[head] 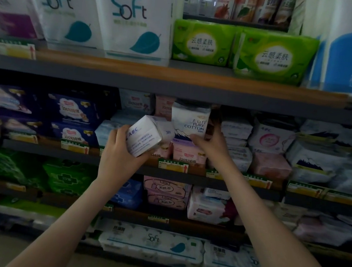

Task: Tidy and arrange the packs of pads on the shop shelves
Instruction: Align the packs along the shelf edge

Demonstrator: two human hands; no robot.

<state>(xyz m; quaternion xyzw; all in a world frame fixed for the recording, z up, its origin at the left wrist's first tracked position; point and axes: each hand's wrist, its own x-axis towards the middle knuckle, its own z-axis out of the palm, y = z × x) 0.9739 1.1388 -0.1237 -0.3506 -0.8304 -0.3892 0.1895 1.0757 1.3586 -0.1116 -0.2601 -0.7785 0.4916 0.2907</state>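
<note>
Across the middle shelf (46, 150) pad packs sit crammed in uneven stacks, and a tall Pure Cotton pack (190, 121) stands on pink packs (188, 154), with a smaller ABC pack (147, 135) held tilted in the air just in front of it. The right hand (210, 145) grips the Pure Cotton pack at its lower right side, thumb in front, while the left hand (117, 149) is curled round the ABC pack from below. To my eye, shifting the tall pack could drag the soft pink packs off the edge, or the tilted ABC pack could slip from its one-handed hold.
</note>
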